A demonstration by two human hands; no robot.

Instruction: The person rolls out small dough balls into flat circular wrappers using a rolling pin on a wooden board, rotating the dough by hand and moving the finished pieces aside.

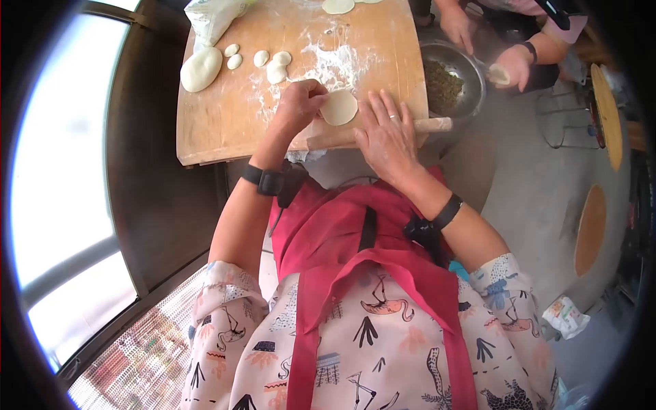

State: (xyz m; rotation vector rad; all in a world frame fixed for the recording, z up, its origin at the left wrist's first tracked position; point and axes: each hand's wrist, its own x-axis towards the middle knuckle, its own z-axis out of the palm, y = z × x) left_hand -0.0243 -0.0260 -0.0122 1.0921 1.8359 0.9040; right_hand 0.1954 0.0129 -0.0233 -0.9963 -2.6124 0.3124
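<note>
At the near edge of the floured wooden board (225,130), my left hand (301,106) pinches the left rim of a round, flat dough wrapper (339,108). My right hand (391,133) lies flat with fingers stretched out over a wooden rolling pin (434,125), close to the wrapper's right side. The pin runs left to right along the board's front edge, and its right end sticks out past the board. White flour (335,65) is spread beyond the wrapper. Small dough pieces (277,71) and a larger dough lump (201,69) rest on the left of the board.
A plastic bag (213,17) stands at the board's far left corner; flat wrappers (338,5) lie at its far edge. To the right is a metal bowl (476,89) of greenish-brown filling (443,87). Another person's hands (512,67) hold a wrapper beside it.
</note>
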